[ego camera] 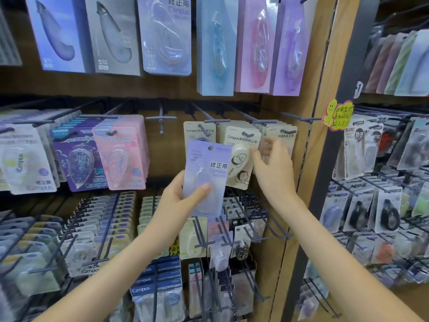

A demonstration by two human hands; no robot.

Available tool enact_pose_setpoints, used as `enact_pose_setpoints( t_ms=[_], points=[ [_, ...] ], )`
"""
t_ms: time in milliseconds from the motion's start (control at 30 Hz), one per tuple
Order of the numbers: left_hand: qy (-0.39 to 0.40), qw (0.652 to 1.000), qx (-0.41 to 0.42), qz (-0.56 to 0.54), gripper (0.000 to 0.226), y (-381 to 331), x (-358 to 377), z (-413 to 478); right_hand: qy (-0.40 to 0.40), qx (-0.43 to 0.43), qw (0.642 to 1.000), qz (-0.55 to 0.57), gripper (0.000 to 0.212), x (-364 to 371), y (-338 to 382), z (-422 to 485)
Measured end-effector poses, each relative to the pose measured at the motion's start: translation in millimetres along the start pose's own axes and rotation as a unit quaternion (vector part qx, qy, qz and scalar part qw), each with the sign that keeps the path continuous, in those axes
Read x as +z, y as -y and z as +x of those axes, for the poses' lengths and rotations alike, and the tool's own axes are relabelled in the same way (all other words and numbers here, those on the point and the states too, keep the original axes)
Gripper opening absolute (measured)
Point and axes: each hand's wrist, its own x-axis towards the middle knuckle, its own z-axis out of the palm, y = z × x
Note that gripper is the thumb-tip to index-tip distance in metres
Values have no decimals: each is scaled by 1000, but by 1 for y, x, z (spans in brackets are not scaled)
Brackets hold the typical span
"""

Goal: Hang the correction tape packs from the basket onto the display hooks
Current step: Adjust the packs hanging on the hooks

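Nearest, the left hand [178, 201] grips the lavender correction tape pack [207, 168] by its lower half, thumb across the blister. It holds the pack upright, long axis vertical, with the hang hole [210, 148] on top. Just right and a little farther, the right hand [272, 166] reaches the cream packs [241, 156] on their hooks; it is blurred, so I cannot tell if it pinches one. Farthest, a bare hook [160, 119] stands up-left of the hole, so the left hand seems the nearer one to it.
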Motion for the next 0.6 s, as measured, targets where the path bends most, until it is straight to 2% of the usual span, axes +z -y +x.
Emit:
enact_pose_setpoints(
  t_ms=[67,100,267,400,600],
  points=[
    [10,999,29,22,34,-12,-4,-6,-69,-98,993,1,37,-1,8,-19],
    [9,999,42,31,32,-18,-6,-9,-78,-134,988,20,40,0,14,-26],
    [-3,995,97,35,31,-54,-18,-9,49,-257,951,163,41,10,69,-35],
    [-6,991,133,28,37,-88,-34,0,113,-273,938,179,45,22,111,-22],
    [-33,975,206,81,35,-151,-61,27,83,-306,940,128,49,37,173,22]
  ],
)
